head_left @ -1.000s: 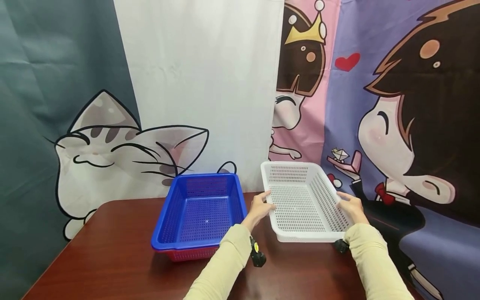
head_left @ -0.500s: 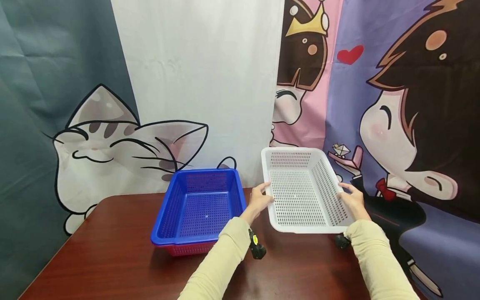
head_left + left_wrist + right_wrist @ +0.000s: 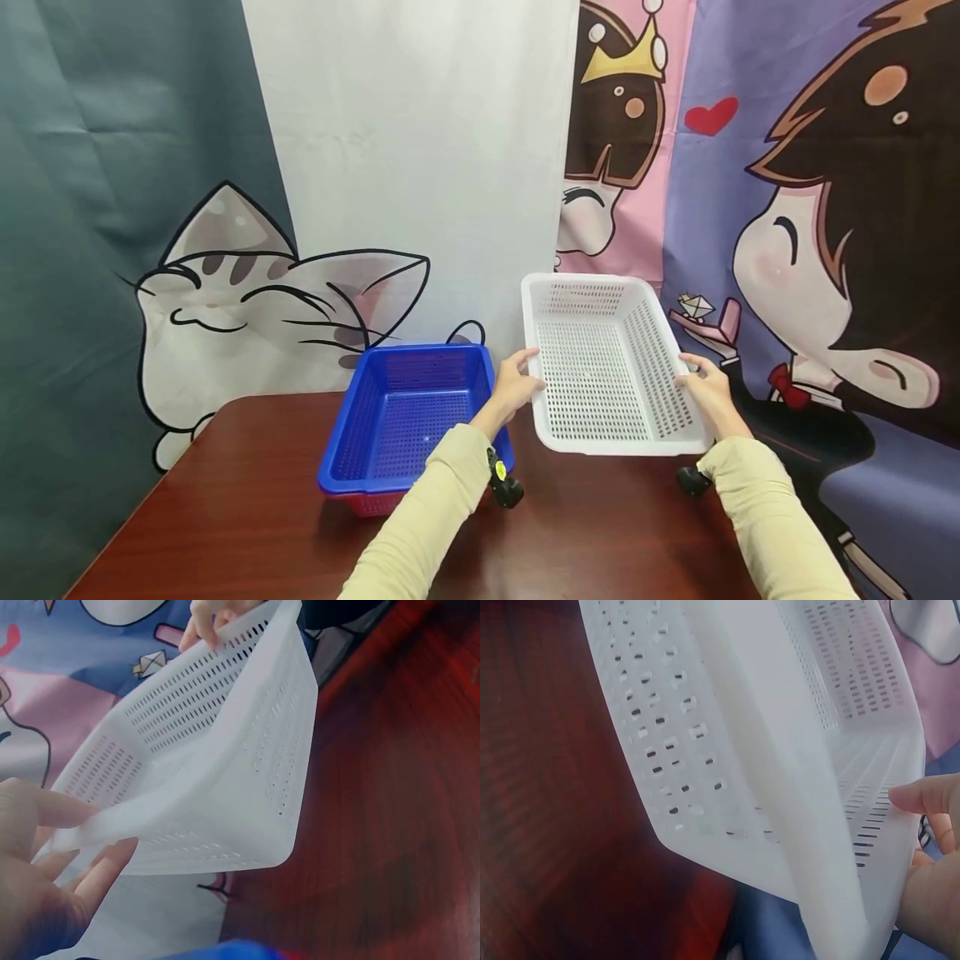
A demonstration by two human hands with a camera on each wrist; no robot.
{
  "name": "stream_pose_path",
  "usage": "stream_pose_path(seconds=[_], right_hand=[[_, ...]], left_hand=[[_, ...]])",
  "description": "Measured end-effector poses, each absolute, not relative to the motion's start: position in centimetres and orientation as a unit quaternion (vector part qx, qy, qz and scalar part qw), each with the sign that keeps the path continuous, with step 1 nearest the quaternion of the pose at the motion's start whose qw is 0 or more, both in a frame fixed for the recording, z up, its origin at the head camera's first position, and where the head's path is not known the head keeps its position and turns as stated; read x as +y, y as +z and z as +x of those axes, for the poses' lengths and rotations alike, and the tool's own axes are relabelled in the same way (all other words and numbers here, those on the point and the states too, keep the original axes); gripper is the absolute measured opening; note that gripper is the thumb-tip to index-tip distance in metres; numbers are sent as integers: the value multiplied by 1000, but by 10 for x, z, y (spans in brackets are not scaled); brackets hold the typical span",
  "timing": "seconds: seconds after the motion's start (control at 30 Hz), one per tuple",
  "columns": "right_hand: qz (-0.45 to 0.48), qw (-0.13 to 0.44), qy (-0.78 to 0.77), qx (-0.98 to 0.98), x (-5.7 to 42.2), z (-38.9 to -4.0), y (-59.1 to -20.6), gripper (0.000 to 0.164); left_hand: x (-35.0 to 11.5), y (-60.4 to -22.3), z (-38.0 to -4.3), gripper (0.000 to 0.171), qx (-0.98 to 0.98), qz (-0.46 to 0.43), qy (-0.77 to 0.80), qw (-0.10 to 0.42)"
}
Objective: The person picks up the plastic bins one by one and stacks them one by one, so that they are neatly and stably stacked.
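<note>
A white perforated plastic basket is held up above the right part of the table, tilted so its inside faces me. My left hand grips its left rim, thumb inside and fingers under the edge, as the left wrist view shows with the hand at the lower left. On the opposite rim my right hand pinches the side wall; in the right wrist view its thumb lies over the inner side. Left of it a blue basket sits nested in a red basket, partly behind my left forearm.
The baskets stand on a dark reddish-brown wooden table. Behind it hangs a printed cloth with a cartoon cat and figures, close to the table's back edge. Black wrist cameras sit under both wrists.
Both hands have raised the white basket higher above the table, keeping their grip on its two sides. The blue and red baskets stay in place; the head view has shifted slightly.
</note>
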State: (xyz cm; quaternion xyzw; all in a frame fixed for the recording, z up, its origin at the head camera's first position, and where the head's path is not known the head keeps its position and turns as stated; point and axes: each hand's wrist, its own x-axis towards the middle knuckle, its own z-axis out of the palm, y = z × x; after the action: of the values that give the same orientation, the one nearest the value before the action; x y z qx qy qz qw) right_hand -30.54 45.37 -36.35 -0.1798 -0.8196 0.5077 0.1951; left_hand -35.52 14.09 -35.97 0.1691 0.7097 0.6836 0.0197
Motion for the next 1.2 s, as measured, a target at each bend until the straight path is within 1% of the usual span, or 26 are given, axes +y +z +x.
stream_pose_path(seconds=[0.2, 0.53, 0.8, 1.2], right_hand=[[-142, 216, 552, -793, 434, -311, -346, 66], [-86, 210, 581, -782, 406, -314, -313, 67], [-66, 205, 564, -797, 386, -317, -299, 64], [-10, 184, 591, -786, 357, -317, -277, 65]], left_hand=[[119, -345, -359, 67, 714, 169, 679, 18], [88, -321, -370, 67, 706, 177, 685, 20], [60, -315, -366, 67, 709, 175, 683, 21], [24, -298, -366, 67, 726, 170, 666, -11]])
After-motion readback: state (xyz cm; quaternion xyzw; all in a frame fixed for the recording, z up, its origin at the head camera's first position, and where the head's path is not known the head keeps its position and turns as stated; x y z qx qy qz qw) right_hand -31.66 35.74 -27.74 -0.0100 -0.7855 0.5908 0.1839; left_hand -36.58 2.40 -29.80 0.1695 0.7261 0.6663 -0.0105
